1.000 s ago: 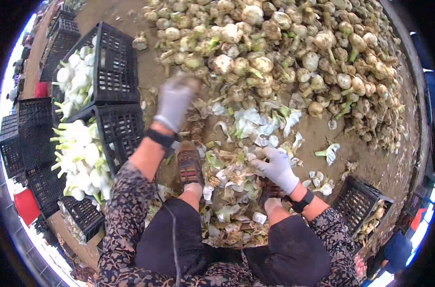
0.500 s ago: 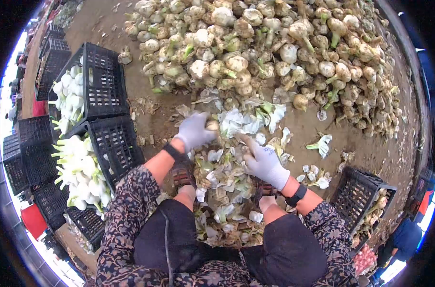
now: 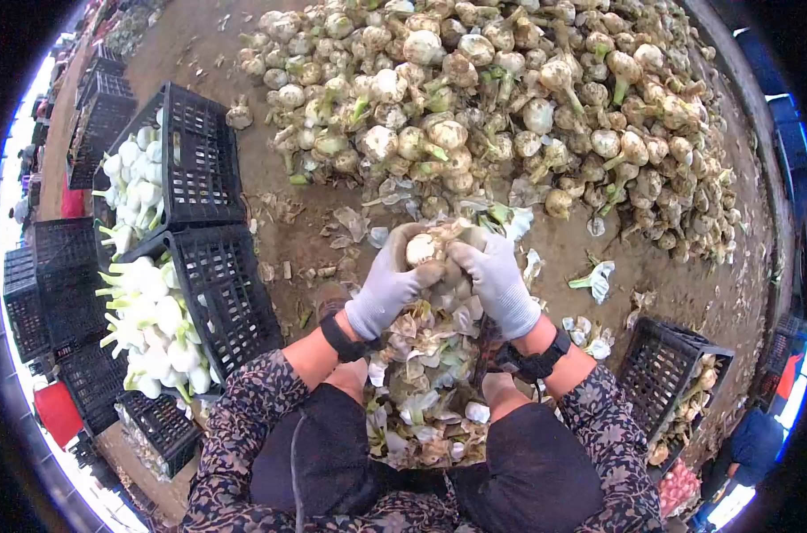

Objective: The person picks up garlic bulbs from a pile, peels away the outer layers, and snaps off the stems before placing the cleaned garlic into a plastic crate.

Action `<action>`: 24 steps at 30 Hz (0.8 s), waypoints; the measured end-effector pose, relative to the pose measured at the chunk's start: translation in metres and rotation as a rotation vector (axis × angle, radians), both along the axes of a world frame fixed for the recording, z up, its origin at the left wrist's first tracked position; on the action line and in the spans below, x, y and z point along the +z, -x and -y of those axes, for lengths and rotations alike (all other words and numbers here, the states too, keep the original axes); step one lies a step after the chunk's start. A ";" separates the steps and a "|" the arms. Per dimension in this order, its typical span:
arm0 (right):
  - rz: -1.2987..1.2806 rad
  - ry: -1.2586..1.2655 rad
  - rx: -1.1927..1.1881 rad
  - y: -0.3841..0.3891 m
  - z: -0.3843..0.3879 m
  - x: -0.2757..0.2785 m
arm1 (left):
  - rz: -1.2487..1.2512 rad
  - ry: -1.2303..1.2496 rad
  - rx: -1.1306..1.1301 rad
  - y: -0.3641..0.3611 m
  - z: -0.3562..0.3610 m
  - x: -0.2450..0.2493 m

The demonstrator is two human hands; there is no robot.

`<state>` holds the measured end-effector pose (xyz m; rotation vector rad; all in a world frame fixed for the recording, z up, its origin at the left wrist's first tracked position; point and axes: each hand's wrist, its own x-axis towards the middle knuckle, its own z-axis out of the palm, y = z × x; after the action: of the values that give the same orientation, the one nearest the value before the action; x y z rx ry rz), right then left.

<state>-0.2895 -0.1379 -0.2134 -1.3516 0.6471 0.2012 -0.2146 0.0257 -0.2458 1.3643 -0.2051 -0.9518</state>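
Observation:
Between my two gloved hands is a garlic bulb with a pale, brown-streaked skin. My left hand is closed around the bulb from the left. From the right, my right hand pinches the dry outer skin and stem end of the same bulb; its fingertips are partly hidden. Below the hands, loose garlic skins cover the ground between my feet. Just beyond them lies a large heap of unpeeled, soil-stained garlic.
At left, black plastic crates hold clean white garlic. Another black crate stands at right with brownish garlic inside. Near it are a net of pinkish bulbs and a person in dark clothing. A cut leafy piece lies on the soil.
My hands were apart over the skins, the left with a bulb. Now they have come together on a garlic bulb, my right hand closing on its skin. The view has shifted slightly.

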 end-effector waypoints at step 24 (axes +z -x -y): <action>0.110 0.041 0.041 0.000 0.015 -0.009 | 1.124 -0.319 -0.140 0.002 0.011 0.014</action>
<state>-0.2898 -0.1525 -0.2224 -1.4061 0.5347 0.1459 -0.2170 0.0145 -0.2315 2.0889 -1.0342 -0.2246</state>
